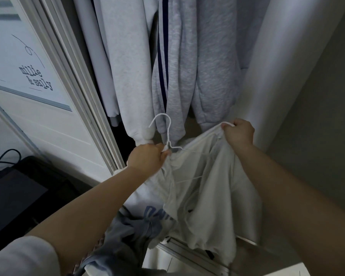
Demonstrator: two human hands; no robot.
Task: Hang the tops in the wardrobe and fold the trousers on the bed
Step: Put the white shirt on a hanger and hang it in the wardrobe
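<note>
A white top [203,196] hangs between my two hands in front of the open wardrobe. My left hand [147,158] grips the neck of a white wire hanger [163,128] together with the top's fabric; the hook points up. My right hand [237,134] pinches the top's edge at the hanger's right end and pulls it up. Grey sweatshirts [127,66] and a grey top with dark stripes [171,76] hang in the wardrobe behind. Blue-grey denim [126,240] and a white garment with blue letters [157,214] lie below my left arm.
The wardrobe's sliding door frame [84,86] runs down the left. A white side panel [277,76] stands on the right. A dark screen with cables [18,196] sits at lower left. The door track [187,253] lies along the floor.
</note>
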